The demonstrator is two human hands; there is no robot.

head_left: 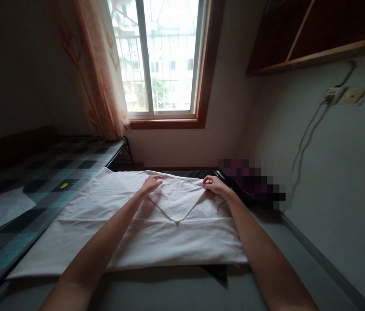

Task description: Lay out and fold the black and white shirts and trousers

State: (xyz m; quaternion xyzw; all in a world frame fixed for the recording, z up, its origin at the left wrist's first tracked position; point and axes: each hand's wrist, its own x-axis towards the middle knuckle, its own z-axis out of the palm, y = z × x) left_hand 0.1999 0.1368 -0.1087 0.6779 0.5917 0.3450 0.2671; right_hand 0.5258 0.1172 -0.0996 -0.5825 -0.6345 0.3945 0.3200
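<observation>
A white V-neck top [176, 242] lies spread out in front of me, its pointed neckline facing me. My left hand [152, 183] rests on the cloth at the left side of the neckline, near the far edge. Its fingers are loosely stretched to the right, with thumb and fingertips apart. At the right side of the neckline my right hand [215, 185] is closed, thumb and fingers pinching the white cloth. Shallow creases run across the front of the top. A dark pointed piece [216, 273] shows from beneath its near edge.
On the left is a surface with a checked cover [81, 162], bearing a white paper sheet [1, 209]. A grey surface [176, 287] lies under the top. A dark, partly pixelated item [243, 185] stands at the back right. Cables [305, 142] hang from a wall socket [334, 95].
</observation>
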